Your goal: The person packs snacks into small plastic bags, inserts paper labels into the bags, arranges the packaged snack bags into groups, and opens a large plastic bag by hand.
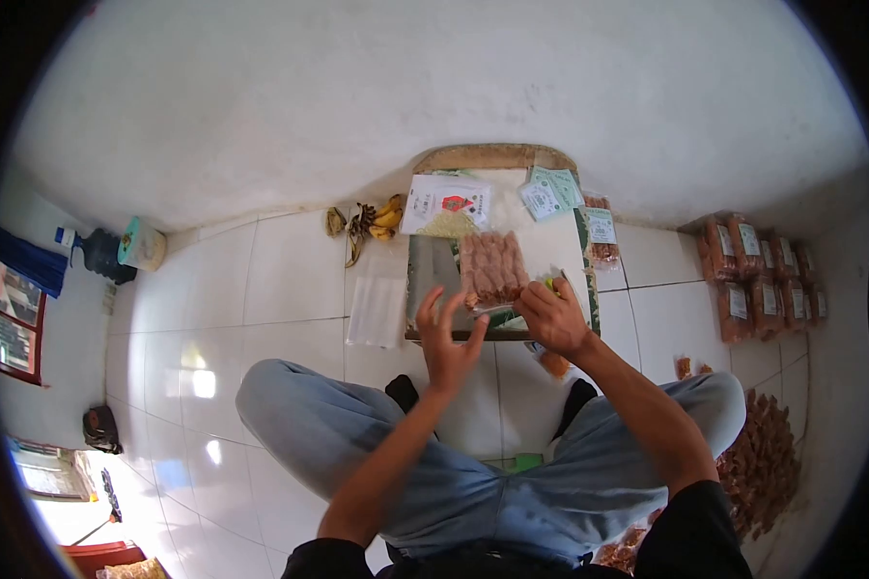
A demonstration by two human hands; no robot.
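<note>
A clear plastic bag (492,268) packed with rows of reddish-brown pieces lies on the low table (541,249). My left hand (446,340) is beside its lower left corner, fingers spread and nothing in them. At the bag's lower right corner, the fingers of my right hand (554,315) are closed, and a small yellow-green object (552,284) shows at them; its kind is not clear. Beyond the bag lies a white printed packet (446,205), and several greenish printed labels (550,193) are at the table's far right.
Clear plastic sheets or bags (377,311) lie on the floor left of the table, near bananas (386,218). One labelled bag (601,232) leans at the right edge. Filled bags (765,275) are stacked by the right wall. Loose brown pieces (761,463) are heaped beside my right knee.
</note>
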